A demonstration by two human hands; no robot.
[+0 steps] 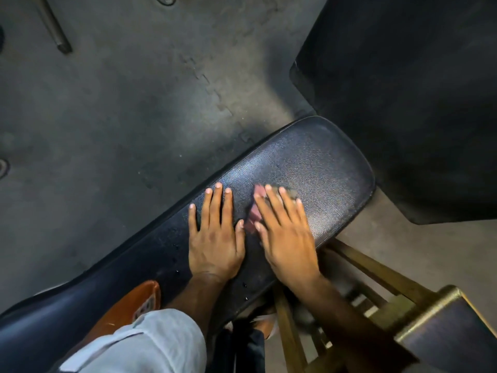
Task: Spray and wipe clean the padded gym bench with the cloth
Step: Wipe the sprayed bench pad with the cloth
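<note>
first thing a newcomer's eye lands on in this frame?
Two bare hands pressed flat on the black padded bench at centre: the left hand directly on the vinyl, the right hand, motion-blurred, on a pinkish cloth. Next, the orange-brown object at lower left beside the light sleeve.

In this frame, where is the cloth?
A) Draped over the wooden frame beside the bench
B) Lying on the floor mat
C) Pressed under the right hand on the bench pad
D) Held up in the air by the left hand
C: the pinkish cloth shows from under the fingers of the right hand, which lies flat on the bench pad; the left hand rests bare on the pad beside it.
</note>
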